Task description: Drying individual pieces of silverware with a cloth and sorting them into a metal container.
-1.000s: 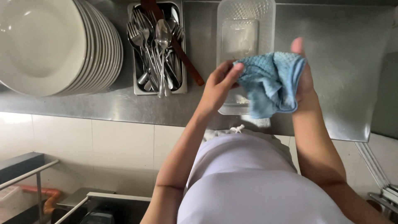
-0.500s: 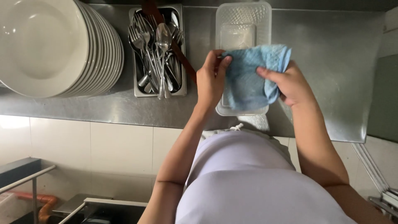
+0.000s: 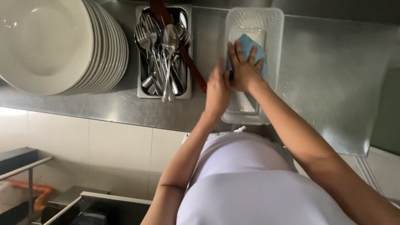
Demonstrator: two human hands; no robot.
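No packages, no labels, no signs, no screens anywhere in view

right hand [image 3: 243, 73] presses blue cloth [image 3: 250, 48] into clear tray [image 3: 275, 50] | left hand [image 3: 217, 89] seemingly steadies rim

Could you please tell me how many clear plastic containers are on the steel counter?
1: the clear plastic container lies right of the cutlery tin, with the right hand pressing a blue cloth inside it. None seems hidden.
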